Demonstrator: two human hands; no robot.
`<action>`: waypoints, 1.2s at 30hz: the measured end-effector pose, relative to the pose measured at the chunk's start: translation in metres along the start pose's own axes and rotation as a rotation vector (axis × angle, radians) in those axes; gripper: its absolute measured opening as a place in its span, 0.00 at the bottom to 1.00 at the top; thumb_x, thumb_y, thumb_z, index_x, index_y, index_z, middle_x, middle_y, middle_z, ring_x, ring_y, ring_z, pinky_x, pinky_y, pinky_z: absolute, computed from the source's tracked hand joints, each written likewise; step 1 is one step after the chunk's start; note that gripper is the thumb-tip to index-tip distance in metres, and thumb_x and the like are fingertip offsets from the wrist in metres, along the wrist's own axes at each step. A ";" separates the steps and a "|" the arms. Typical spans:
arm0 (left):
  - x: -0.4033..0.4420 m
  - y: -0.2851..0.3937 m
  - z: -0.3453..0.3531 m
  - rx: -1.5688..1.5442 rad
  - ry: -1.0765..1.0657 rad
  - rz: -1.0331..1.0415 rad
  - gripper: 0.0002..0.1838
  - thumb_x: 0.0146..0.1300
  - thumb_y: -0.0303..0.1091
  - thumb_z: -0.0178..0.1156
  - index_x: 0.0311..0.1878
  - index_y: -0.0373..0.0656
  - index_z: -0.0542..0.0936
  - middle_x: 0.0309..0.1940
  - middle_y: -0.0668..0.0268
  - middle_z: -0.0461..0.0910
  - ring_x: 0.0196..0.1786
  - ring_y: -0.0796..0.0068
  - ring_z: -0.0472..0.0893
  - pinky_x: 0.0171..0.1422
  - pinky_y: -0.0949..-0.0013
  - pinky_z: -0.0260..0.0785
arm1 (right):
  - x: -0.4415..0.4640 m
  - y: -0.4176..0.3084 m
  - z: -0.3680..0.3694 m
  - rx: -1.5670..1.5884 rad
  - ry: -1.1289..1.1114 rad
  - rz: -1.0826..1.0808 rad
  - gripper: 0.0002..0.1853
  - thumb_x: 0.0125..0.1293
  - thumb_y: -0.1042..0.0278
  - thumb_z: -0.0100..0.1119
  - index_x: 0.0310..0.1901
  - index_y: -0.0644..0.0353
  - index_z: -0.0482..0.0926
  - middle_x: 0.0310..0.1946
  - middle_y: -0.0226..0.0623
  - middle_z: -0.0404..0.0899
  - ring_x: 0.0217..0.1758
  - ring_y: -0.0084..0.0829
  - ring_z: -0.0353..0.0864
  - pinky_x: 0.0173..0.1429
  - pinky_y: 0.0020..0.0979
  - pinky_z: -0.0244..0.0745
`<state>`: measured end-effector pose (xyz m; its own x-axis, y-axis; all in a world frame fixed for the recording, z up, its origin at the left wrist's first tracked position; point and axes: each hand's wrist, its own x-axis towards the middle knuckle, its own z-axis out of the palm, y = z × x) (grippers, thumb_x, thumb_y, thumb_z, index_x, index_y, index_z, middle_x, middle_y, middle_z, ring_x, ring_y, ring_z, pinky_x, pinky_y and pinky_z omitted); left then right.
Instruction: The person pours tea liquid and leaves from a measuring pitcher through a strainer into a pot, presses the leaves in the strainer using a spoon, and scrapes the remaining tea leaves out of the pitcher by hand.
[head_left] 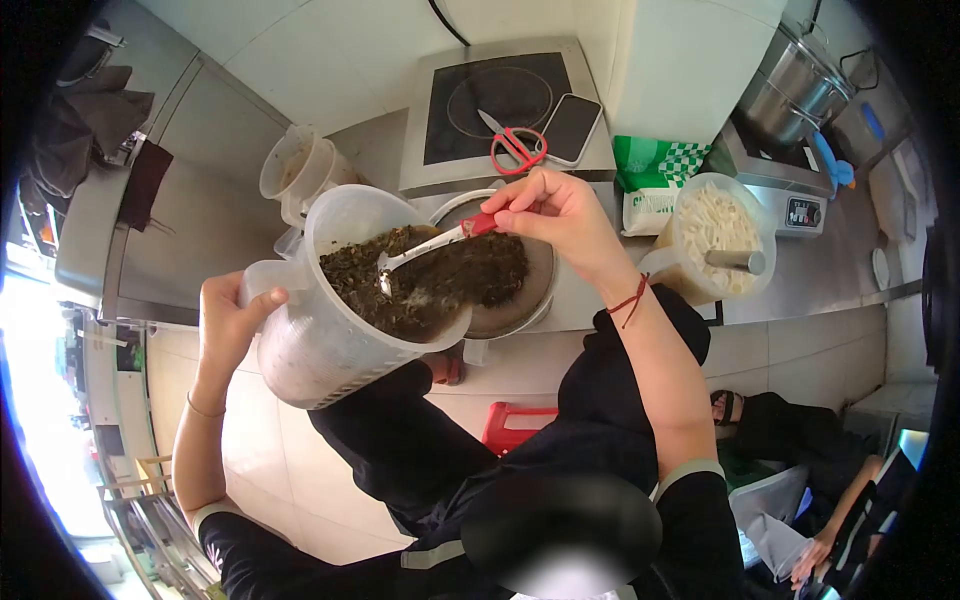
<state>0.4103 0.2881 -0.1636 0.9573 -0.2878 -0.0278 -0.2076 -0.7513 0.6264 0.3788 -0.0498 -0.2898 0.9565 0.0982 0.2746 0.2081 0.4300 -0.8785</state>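
My left hand [230,318] is wrapped round the handle of a large translucent plastic pitcher [300,345], tilted to the right. Dark wet leaves [350,268], which look like tea leaves, lie inside it and spread over its lip. Beneath the lip is a round vessel [520,318] with more leaves in it; whether it is a pot or a strainer I cannot tell. Between the fingers of my right hand [555,215] is the red handle of a metal spoon [430,245]. Its head rests among the leaves at the pitcher's mouth.
Behind stands an induction cooker [440,165] bearing red scissors [520,150] and a phone [574,130]. To the right are a green-and-white bag [650,185], a tub [715,235] of pale strips and a steel pot [795,90]. Another pitcher [325,170] stands left; a person [800,430] sits lower right.
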 end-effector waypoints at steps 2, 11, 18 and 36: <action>0.000 0.001 0.000 0.009 -0.003 0.002 0.22 0.49 0.45 0.67 0.32 0.31 0.81 0.22 0.67 0.79 0.26 0.83 0.73 0.31 0.77 0.65 | 0.000 0.001 -0.001 0.031 0.004 0.009 0.06 0.57 0.82 0.56 0.29 0.61 0.71 0.40 0.43 0.78 0.43 0.26 0.79 0.48 0.26 0.74; 0.003 0.011 0.002 0.075 -0.012 0.014 0.21 0.49 0.44 0.67 0.33 0.31 0.81 0.23 0.66 0.80 0.27 0.83 0.74 0.32 0.76 0.67 | 0.001 0.002 -0.016 0.107 0.129 -0.035 0.04 0.59 0.78 0.56 0.30 0.60 0.72 0.39 0.39 0.78 0.41 0.22 0.77 0.49 0.23 0.72; 0.005 0.011 -0.004 0.097 -0.012 0.049 0.20 0.50 0.43 0.66 0.32 0.31 0.81 0.22 0.66 0.80 0.27 0.82 0.74 0.32 0.76 0.67 | -0.002 -0.001 -0.022 0.162 0.121 -0.034 0.04 0.59 0.78 0.56 0.30 0.60 0.72 0.40 0.39 0.78 0.41 0.24 0.77 0.49 0.24 0.73; 0.008 0.024 -0.008 0.241 0.023 0.094 0.20 0.50 0.44 0.65 0.31 0.31 0.80 0.21 0.65 0.79 0.25 0.82 0.75 0.31 0.74 0.68 | 0.000 0.003 -0.048 0.187 0.209 -0.106 0.04 0.62 0.78 0.51 0.39 0.62 0.71 0.39 0.40 0.78 0.41 0.28 0.79 0.47 0.28 0.75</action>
<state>0.4144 0.2725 -0.1429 0.9353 -0.3516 0.0412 -0.3353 -0.8425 0.4216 0.3893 -0.0918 -0.3116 0.9569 -0.1349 0.2572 0.2863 0.5879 -0.7566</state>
